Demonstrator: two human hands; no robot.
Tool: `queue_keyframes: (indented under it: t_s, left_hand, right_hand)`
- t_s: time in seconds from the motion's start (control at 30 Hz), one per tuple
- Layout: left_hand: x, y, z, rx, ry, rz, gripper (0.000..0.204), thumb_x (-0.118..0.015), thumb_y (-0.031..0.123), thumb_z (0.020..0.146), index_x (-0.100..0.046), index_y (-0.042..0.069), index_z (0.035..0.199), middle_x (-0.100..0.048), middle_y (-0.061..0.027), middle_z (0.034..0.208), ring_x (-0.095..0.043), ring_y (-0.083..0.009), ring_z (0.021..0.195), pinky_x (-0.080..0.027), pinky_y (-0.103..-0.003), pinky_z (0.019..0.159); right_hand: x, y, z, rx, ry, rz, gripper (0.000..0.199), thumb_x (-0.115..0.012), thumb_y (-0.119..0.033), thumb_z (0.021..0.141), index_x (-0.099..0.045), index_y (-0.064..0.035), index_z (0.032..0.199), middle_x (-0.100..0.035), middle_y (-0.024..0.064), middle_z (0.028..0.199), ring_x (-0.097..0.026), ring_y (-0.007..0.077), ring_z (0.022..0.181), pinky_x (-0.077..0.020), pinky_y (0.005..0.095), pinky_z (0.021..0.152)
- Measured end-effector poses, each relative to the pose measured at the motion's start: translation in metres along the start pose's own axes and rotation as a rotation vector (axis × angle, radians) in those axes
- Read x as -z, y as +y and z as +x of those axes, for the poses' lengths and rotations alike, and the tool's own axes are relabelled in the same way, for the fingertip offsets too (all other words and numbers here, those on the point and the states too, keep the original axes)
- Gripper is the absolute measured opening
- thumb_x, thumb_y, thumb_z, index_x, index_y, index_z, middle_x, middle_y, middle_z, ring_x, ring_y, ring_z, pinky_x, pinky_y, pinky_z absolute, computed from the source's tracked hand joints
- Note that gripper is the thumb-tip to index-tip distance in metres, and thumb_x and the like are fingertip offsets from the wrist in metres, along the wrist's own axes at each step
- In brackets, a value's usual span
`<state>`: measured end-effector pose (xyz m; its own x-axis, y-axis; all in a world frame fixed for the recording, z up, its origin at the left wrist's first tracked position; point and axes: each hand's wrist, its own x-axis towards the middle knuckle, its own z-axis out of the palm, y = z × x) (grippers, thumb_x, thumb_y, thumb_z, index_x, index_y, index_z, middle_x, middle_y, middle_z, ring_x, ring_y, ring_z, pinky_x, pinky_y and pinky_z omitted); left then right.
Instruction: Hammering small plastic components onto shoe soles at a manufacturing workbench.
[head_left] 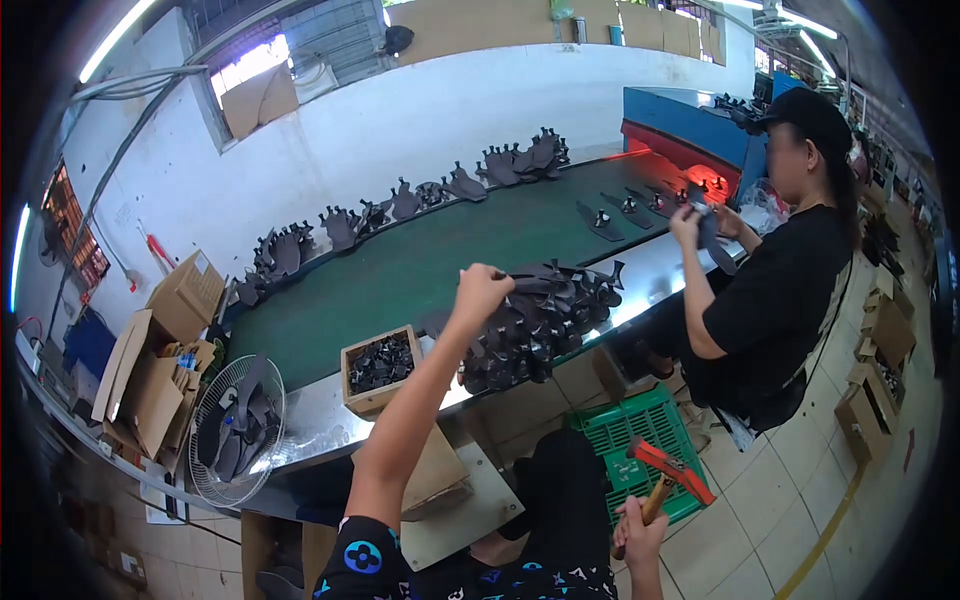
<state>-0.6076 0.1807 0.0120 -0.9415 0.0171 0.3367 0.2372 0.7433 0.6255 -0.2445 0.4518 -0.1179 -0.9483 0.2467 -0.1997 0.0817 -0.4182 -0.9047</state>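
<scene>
My left hand [485,291] reaches over a heap of dark sandal soles [530,335] at the near edge of the green belt. Its fingers are closed on the end of a dark sandal sole [545,284] at the top of the heap. Low on the right, my right hand [641,535] grips the wooden handle of a hammer [672,470], its orange-red head pointing up and away from me. Beside the heap, left of it, stands a wooden box [351,380] of small black parts.
The green belt [400,262] has sandals lined along its far edge. On the right, a co-worker [780,270] holds a dark sole near a red-lit blue machine [685,130]. A green crate [625,420] stands below. Cardboard boxes [150,385] and a wire basket [205,480] are left.
</scene>
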Motion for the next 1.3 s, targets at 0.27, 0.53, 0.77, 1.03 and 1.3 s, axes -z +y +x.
queue_keyframes:
  t_s: [0.27,0.53,0.77,1.03,1.3]
  left_hand:
    - [0.187,0.039,-0.134,-0.021,0.487,0.476,0.018,-0.063,0.014,0.090,-0.065,0.004,0.104,-0.070,-0.0141,0.089,-0.067,-0.0266,0.098,-0.039,-0.043,0.104]
    - [0.106,-0.118,-0.294,0.270,0.213,-0.231,0.018,-0.056,0.001,0.094,-0.062,0.003,0.111,-0.068,-0.0167,0.106,-0.067,-0.0263,0.101,-0.050,-0.033,0.090]
    - [0.100,-0.099,-0.261,-0.154,0.326,0.272,0.038,-0.067,0.013,0.090,-0.059,0.001,0.125,-0.064,-0.0211,0.120,-0.062,-0.0379,0.110,-0.051,-0.039,0.092]
    - [0.082,-0.167,-0.149,-0.074,0.064,0.467,0.021,-0.072,0.014,0.082,-0.072,0.004,0.101,-0.064,-0.0138,0.095,-0.062,-0.0327,0.098,-0.052,-0.041,0.083]
    - [0.108,-0.146,-0.181,0.074,0.329,-0.002,0.019,-0.065,0.019,0.092,-0.073,0.002,0.092,-0.065,-0.0098,0.085,-0.064,-0.0202,0.080,-0.052,-0.035,0.067]
  right_hand:
    - [0.010,0.021,0.025,0.311,-0.252,-0.262,0.017,-0.063,-0.001,0.088,-0.056,-0.0029,0.073,-0.047,0.0035,0.050,-0.053,0.0126,0.047,-0.0387,0.0264,0.042]
    - [-0.095,0.007,0.026,0.517,-0.904,-0.335,0.017,-0.069,-0.002,0.071,-0.055,0.0016,0.062,-0.051,0.0085,0.054,-0.053,0.0203,0.044,-0.0382,0.0310,0.044]
    - [-0.112,-0.011,0.021,0.687,-0.834,-0.366,0.013,-0.070,-0.006,0.080,-0.065,0.0012,0.070,-0.055,0.0055,0.055,-0.054,0.0174,0.045,-0.0403,0.0277,0.046]
    - [-0.117,0.000,0.007,0.208,-0.592,-0.454,0.018,-0.056,-0.014,0.101,-0.066,0.0014,0.100,-0.048,-0.0035,0.057,-0.042,0.0030,0.047,-0.0340,0.0204,0.045]
    - [-0.152,-0.008,0.017,0.293,-0.620,-0.367,0.019,-0.061,-0.018,0.100,-0.067,-0.0012,0.105,-0.063,0.0039,0.070,-0.043,0.0029,0.048,-0.0346,0.0193,0.044]
